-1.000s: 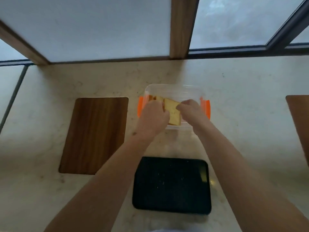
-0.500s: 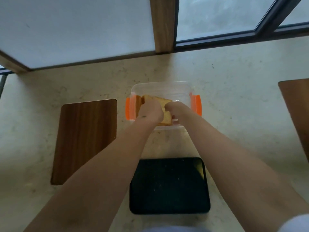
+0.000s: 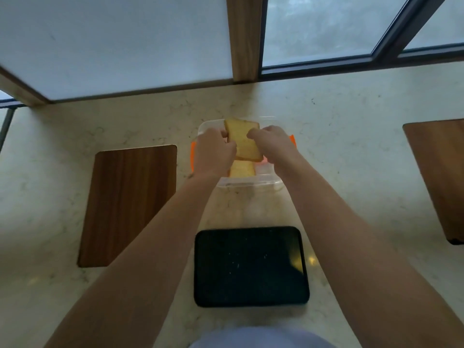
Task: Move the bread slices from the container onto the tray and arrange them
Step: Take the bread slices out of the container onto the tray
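A clear plastic container (image 3: pixel 247 184) with orange side clips sits on the pale stone counter. Above it, a yellow bread slice (image 3: pixel 243 140) is held up between my left hand (image 3: pixel 215 151) on its left edge and my right hand (image 3: pixel 272 145) on its right edge. Another bread slice (image 3: pixel 241 169) lies inside the container below the raised one. The black tray (image 3: pixel 251 266) lies nearer to me on the counter, with nothing on it but a few crumbs.
A wooden board (image 3: pixel 128 202) lies left of the container and tray. Another wooden board (image 3: pixel 438 177) lies at the far right edge. A window sill and wooden frame post (image 3: pixel 244 38) run along the back of the counter.
Both hands have lifted one bread slice up out of the container; it now sits higher and another slice shows underneath. The camera view shifted slightly.
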### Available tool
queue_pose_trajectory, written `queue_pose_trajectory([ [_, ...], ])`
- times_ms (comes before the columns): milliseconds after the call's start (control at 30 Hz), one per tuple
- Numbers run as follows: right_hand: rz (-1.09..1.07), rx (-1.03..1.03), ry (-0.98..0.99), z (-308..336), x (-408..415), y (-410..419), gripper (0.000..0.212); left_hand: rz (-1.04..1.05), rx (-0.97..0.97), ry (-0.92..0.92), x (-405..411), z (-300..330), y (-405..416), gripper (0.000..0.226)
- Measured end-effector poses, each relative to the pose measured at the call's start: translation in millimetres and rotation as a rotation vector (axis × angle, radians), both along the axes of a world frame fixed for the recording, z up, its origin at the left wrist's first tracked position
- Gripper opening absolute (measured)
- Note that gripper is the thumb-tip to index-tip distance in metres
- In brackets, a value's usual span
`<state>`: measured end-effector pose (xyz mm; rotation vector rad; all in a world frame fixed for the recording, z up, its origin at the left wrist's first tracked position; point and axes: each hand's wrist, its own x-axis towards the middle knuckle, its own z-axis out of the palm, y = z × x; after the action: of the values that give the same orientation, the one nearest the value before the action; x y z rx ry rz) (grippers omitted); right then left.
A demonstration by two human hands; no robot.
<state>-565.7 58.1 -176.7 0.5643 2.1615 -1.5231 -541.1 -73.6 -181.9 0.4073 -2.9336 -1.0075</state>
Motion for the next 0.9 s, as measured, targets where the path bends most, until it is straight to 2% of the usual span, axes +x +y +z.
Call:
queue_pose_trajectory([
  [33, 0.006, -0.011, 0.016, 6, 6, 0, 0.018, -0.004, 0.019, 0.037, 7, 5, -1, 0.011],
  [133, 0.031, -0.05, 0.048, 17, 30, 1, 0.05, -0.003, 0.111, 0.082, 35, 18, -6, 0.019],
  [167, 0.033, -0.068, 0.068, 20, 41, 3, 0.054, 0.007, 0.131, 0.094, 46, 20, -9, 0.025],
  [333, 0.076, -0.131, 0.09, 26, 102, 6, 0.054, -0.002, 0.145, 0.097, 110, 17, -25, 0.033],
  [467, 0.184, -0.162, 0.035, 3, 154, 1, 0.041, -0.022, 0.174, -0.061, 166, -6, -41, 0.031],
  [667, 0.308, -0.137, -0.149, -56, 219, -12, 0.07, 0.019, 0.147, -0.22, 237, -57, -54, 0.034],
  [900, 0.415, -0.078, -0.277, -94, 248, -24, 0.071, 0.049, 0.2, -0.295, 275, -87, -65, 0.032],
])
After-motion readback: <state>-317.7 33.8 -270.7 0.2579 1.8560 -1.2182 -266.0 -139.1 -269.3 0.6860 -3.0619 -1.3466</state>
